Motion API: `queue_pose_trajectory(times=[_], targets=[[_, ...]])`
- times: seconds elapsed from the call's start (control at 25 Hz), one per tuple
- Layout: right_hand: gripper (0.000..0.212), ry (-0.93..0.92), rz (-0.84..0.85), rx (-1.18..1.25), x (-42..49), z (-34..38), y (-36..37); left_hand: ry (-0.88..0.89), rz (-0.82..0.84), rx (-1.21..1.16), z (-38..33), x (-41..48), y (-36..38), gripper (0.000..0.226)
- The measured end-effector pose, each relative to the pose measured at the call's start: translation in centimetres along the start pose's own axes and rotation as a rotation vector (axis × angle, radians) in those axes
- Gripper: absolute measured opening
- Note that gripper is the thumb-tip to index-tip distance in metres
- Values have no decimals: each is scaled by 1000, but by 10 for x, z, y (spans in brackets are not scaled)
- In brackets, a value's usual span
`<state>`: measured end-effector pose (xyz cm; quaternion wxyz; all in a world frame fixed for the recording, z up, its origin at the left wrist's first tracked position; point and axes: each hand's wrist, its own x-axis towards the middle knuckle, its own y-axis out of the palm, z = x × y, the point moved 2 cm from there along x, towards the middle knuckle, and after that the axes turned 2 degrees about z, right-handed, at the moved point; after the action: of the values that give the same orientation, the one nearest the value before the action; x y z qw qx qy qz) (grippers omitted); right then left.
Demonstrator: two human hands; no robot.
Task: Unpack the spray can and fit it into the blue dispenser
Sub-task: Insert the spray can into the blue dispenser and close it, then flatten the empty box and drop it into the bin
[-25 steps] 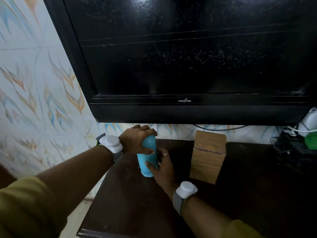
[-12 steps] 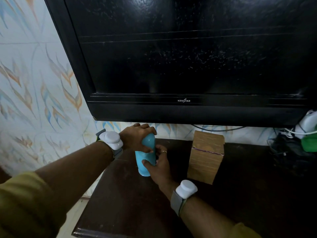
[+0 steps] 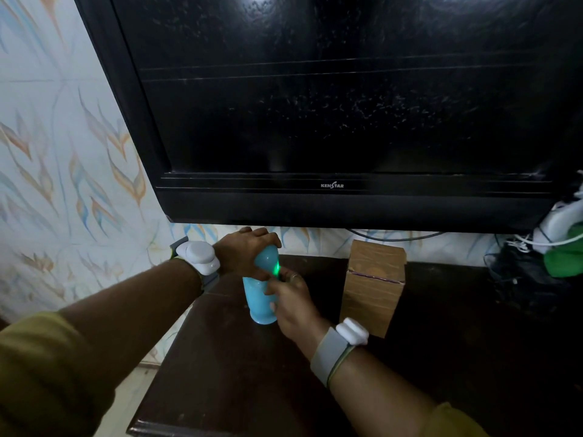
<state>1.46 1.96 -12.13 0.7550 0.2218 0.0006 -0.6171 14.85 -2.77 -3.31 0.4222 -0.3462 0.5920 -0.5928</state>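
The blue dispenser (image 3: 257, 302) stands upright on the dark wooden table (image 3: 239, 373), below the television. My left hand (image 3: 244, 253) wraps over its rounded top from the left. My right hand (image 3: 291, 302) holds its right side, fingertips on the front where a small green light glows. A brown cardboard box (image 3: 372, 287) stands upright just right of the dispenser, apart from both hands. No spray can is visible.
A large black television (image 3: 347, 105) hangs close above the table. Tangled cables, a white device and something green (image 3: 564, 257) lie at the table's far right. The table's left edge drops off beside a patterned wall (image 3: 63, 152).
A green light now glows on the dispenser's front. My right hand's fingers have shifted up onto the front near that light. The dispenser stays in place.
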Motion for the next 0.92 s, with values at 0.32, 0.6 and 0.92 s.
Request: queue_pose_trajectory(times=[0.32,0.6,0.92], targets=[[69,-37,77,-675,-22,54,-13,-38,103,-21,-3,-10,-10,100],[68,-408,153,-1675,-40,198,-69,-16,23,95,-78,28,-67,115],[122,2,122,-1979,-25,174,-150,-10,197,-61,-169,91,-25,118]])
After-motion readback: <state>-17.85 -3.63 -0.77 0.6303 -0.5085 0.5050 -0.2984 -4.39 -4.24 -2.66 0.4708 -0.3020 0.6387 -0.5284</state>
